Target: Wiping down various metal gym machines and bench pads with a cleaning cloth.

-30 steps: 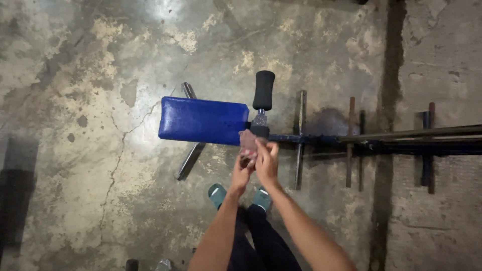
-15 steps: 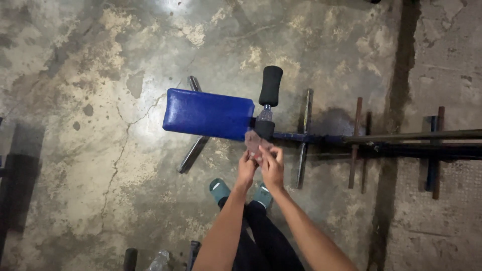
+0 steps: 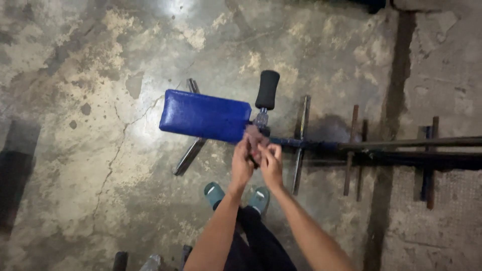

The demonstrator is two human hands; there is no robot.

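A small reddish-brown piece [image 3: 254, 136], possibly a cloth or pad, though it is too dim to tell for sure, is sitting between both hands, just in front of the near end of the blue padded bench seat [image 3: 205, 115] and right below the black foam roller [image 3: 267, 89]. The left hand [image 3: 242, 163] is curling its fingers around the left side of the piece, closed on it. The right hand [image 3: 271, 163] is pinching the piece from the right with thumb and fingertips, so both hands are meeting over it and touching each other.

The piece is lying against the joint where the roller's short metal post is meeting the dark blue frame bar [image 3: 311, 145], which is running off to the right and joining long dark steel bars [image 3: 411, 143]. A grey cross foot [image 3: 300, 145] is lying beneath that bar, and another metal leg [image 3: 191, 153] is slanting out from under the seat. Several rusty uprights [image 3: 351, 150] are crossing the frame farther right.

Below the hands, the person's two teal slippers [image 3: 215, 193] are standing on the cracked, stained concrete floor [image 3: 85, 125], with dark trousers above them.
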